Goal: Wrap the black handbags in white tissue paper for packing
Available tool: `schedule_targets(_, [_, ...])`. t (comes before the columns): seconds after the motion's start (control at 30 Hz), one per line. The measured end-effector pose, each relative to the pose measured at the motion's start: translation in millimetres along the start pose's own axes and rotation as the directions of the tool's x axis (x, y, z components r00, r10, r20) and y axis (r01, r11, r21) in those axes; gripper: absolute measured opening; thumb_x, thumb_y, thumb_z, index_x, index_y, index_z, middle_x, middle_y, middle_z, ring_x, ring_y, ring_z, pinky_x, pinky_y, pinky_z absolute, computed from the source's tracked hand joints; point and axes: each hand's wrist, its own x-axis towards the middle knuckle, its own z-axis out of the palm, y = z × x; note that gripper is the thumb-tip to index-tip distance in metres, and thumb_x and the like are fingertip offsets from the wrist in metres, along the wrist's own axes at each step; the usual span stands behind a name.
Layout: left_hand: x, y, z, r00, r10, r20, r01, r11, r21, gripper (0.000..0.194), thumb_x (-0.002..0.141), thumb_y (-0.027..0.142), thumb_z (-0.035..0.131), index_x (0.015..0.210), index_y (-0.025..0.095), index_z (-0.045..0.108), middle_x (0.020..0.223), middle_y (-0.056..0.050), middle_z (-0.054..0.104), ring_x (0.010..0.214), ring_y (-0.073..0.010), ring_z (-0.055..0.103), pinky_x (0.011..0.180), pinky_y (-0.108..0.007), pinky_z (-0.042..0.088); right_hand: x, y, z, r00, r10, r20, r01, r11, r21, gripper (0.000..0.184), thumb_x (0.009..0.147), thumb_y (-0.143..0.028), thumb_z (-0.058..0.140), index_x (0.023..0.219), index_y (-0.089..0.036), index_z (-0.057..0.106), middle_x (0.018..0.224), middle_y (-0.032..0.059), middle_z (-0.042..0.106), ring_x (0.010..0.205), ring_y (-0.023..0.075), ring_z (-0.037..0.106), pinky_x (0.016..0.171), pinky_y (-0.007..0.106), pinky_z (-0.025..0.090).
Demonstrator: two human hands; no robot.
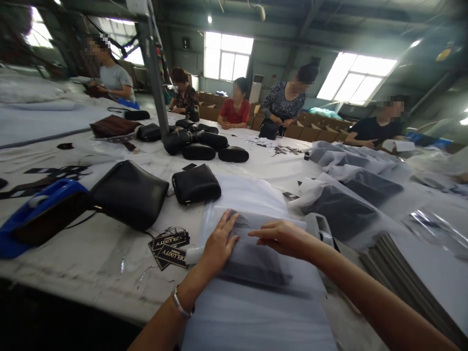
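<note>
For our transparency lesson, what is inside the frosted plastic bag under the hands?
A dark, roughly rectangular item shows hazily; the bag blurs its details, and the left hand and right hand hide parts.

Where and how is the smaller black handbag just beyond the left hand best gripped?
Probably by its right end, the left hand coming from the right and slightly above, thumb on top. The black handbag lies low with a broad face up, that end is exposed, and the larger black bag sits close on its left.
</note>
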Motion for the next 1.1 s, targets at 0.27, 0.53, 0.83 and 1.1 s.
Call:
schedule_targets(0.27, [-1.3,-9.8,-2.7,0.998,-0.064,0.024,0.064,0.998,0.022,0.071,0.088,0.018,0.063,0.151,0.025,0.031,0.158,-0.012,0.032,0.145,-0.0248,0.031,0.117,-0.046,0.032,63.3,7.1,-8.3,0.952,0.164,0.259,-0.069,0.938,-0.341,0.065,0.086,-0.035,0.062,0.147,-0.033,0.040,0.076,0.0025,0.073,0.072,0.0236,0.069,0.060,0.026,0.040])
schedule_targets(0.53, [-1.9,-7.5,-4.3,0.993,-0.105,0.063,0.104,0.994,0.018,0.070,0.089,0.019,0.061,0.152,0.025,0.030,0.158,-0.012,0.032,0.145,-0.0243,0.031,0.117,-0.045,0.032,68.7,22.7,-5.4,0.939,0.295,0.175,-0.186,0.866,-0.464,0.081,0.077,-0.063,0.066,0.147,-0.031,0.040,0.084,0.0090,0.074,0.080,0.0305,0.070,0.062,0.030,0.041])
schedule_targets(0.83, [-0.7,-0.7,-7.7,1.000,-0.022,0.015,0.020,0.992,0.126,0.051,0.096,0.018,0.046,0.147,0.020,0.039,0.156,-0.014,0.035,0.144,-0.0239,0.033,0.117,-0.046,0.033,-18.0,29.5,18.6,0.805,0.440,-0.398,-0.546,0.811,-0.209,0.039,0.099,-0.040,0.045,0.134,-0.024,0.054,0.104,0.0073,0.073,0.090,0.0237,0.069,0.077,0.035,0.052])
schedule_targets(1.1, [5.8,40.2,10.3,0.939,0.251,0.234,-0.326,0.867,0.377,0.061,0.097,0.051,0.044,0.148,0.018,0.038,0.157,-0.013,0.033,0.148,-0.0294,0.022,0.119,-0.058,0.020,-75.2,-34.0,107.8,0.901,0.246,-0.357,-0.344,0.907,-0.243,0.086,0.081,-0.044,0.070,0.153,-0.020,0.029,0.159,0.0115,0.026,0.145,0.0361,0.023,0.113,0.054,0.035])
